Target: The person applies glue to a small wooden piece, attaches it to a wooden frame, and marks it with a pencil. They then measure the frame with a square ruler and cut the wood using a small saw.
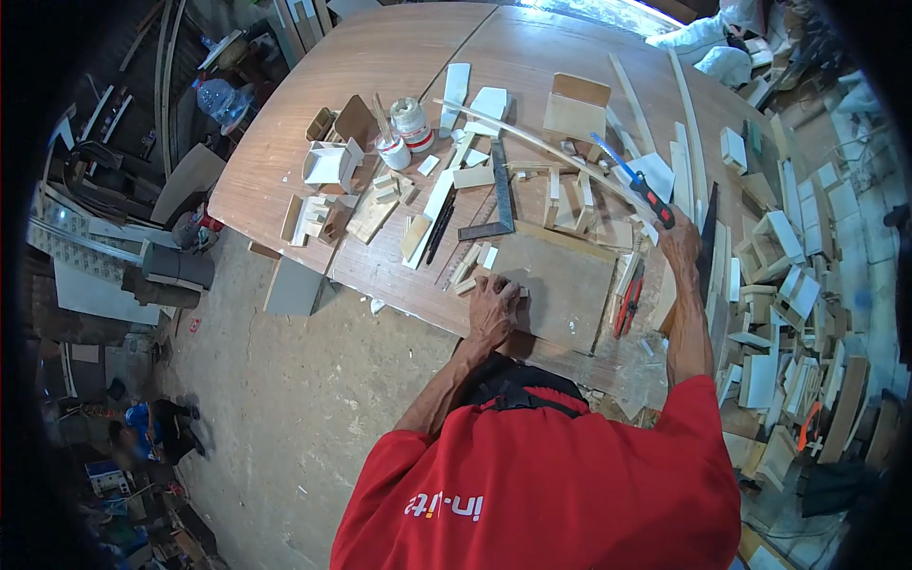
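Observation:
My right hand [680, 242] is closed round the black and red handle of a small hand saw [654, 203]. Its blue blade points up and to the left, over the right side of the table. Near the table's front edge, the fingers of my left hand [495, 311] are curled down on a small wood strip [522, 293], mostly hidden under them. Beside that hand lies a flat wooden board [560, 285]. Short wood offcuts [465, 265] sit just beyond the left fingers. Red-handled pliers [628, 306] rest right of the board.
A metal try square [503, 190] lies beyond the board. Two glue jars [411, 123], small wooden boxes [332, 163] and long strips [689, 114] share the table [380, 57]. Wooden pieces [760, 370] are piled at right. Another person [157, 427] is at lower left.

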{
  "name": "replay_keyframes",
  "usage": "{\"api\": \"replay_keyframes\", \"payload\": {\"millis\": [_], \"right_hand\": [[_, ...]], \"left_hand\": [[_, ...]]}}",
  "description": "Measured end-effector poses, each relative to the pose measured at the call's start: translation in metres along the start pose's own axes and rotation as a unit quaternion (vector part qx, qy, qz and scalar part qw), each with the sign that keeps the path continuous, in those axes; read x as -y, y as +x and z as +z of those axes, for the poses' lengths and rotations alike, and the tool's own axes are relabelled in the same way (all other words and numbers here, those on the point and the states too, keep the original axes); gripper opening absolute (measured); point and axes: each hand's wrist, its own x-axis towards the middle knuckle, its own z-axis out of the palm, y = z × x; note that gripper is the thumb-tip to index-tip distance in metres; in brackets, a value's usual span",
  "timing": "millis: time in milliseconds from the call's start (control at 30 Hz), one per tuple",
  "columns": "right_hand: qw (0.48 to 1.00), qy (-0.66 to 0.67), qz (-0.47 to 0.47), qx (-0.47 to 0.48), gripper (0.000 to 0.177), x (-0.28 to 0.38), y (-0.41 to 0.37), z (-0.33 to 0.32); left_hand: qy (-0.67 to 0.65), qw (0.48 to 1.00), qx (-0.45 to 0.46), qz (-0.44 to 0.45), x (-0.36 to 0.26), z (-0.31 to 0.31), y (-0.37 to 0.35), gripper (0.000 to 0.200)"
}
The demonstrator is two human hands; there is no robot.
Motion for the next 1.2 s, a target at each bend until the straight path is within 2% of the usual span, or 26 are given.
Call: {"api": "replay_keyframes", "payload": {"millis": [67, 200, 233, 300, 367, 400, 433, 500, 633, 700, 733, 800, 833, 867, 933, 1067, 1167, 1200], "right_hand": [[0.996, 0.086, -0.018, -0.012, 0.03, 0.004, -0.006, -0.005], [0.992, 0.118, 0.03, 0.017, 0.037, 0.018, -0.025, -0.009], [0.971, 0.232, 0.048, 0.032, 0.033, 0.027, -0.039, -0.011], [0.896, 0.429, 0.094, 0.067, 0.029, 0.027, -0.066, 0.003], [0.846, 0.509, 0.131, 0.093, 0.027, 0.05, -0.104, -0.001], [0.812, 0.557, 0.093, 0.145, 0.028, 0.053, -0.121, -0.001], [0.798, 0.571, 0.108, 0.159, 0.028, 0.07, -0.141, -0.01], [0.734, 0.633, 0.139, 0.202, 0.024, 0.073, -0.175, 0.005], [0.753, 0.601, 0.085, 0.253, 0.019, 0.078, -0.229, 0.025], [0.717, 0.624, 0.184, 0.249, 0.013, 0.078, -0.248, 0.041], [0.718, 0.621, 0.188, 0.252, 0.013, 0.077, -0.254, 0.045], [0.751, 0.578, 0.207, 0.242, 0.012, 0.078, -0.26, 0.049], [0.781, 0.554, 0.186, 0.221, 0.015, 0.084, -0.262, 0.052], [0.782, 0.552, 0.187, 0.221, 0.015, 0.087, -0.262, 0.054], [0.868, 0.429, 0.152, 0.2, 0.013, 0.095, -0.262, 0.054], [0.864, 0.432, 0.176, 0.191, 0.014, 0.113, -0.273, 0.052], [0.896, 0.361, 0.175, 0.191, 0.022, 0.118, -0.284, 0.052], [0.923, 0.323, 0.132, 0.161, 0.028, 0.121, -0.29, 0.05]], "left_hand": [[-0.005, 1.0, -0.012, -0.009, -0.001, 0.001, -0.001, 0.011], [-0.004, 1.0, -0.012, 0.002, 0.001, 0.004, -0.001, 0.013], [-0.004, 1.0, -0.022, -0.002, -0.001, 0.004, -0.002, 0.013], [-0.006, 1.0, -0.027, -0.005, -0.002, 0.003, -0.002, 0.013], [0.022, 1.0, -0.012, -0.015, -0.001, 0.004, -0.002, 0.018], [0.018, 1.0, -0.009, -0.011, -0.001, 0.004, -0.002, 0.018], [0.021, 1.0, -0.001, -0.013, -0.001, 0.003, -0.002, 0.019], [0.021, 1.0, 0.008, -0.009, 0.001, 0.003, 0.0, 0.019], [0.001, 1.0, -0.002, -0.003, 0.004, 0.003, 0.0, 0.02], [-0.016, 1.0, 0.001, -0.003, 0.004, 0.001, 0.001, 0.021], [-0.019, 1.0, 0.003, -0.008, 0.004, -0.001, 0.0, 0.021], [-0.017, 1.0, 0.008, 0.001, 0.004, -0.002, 0.001, 0.02], [-0.029, 1.0, 0.007, 0.003, 0.005, -0.002, 0.001, 0.021], [-0.032, 0.999, 0.008, 0.002, 0.006, -0.002, 0.002, 0.021], [-0.038, 0.999, 0.002, 0.005, 0.008, 0.0, 0.001, 0.019], [-0.042, 0.999, -0.001, 0.018, 0.017, 0.0, -0.003, 0.022], [-0.059, 0.998, -0.019, 0.023, 0.015, -0.002, 0.001, 0.023], [-0.057, 0.998, -0.002, 0.021, 0.015, -0.002, 0.002, 0.021]]}}
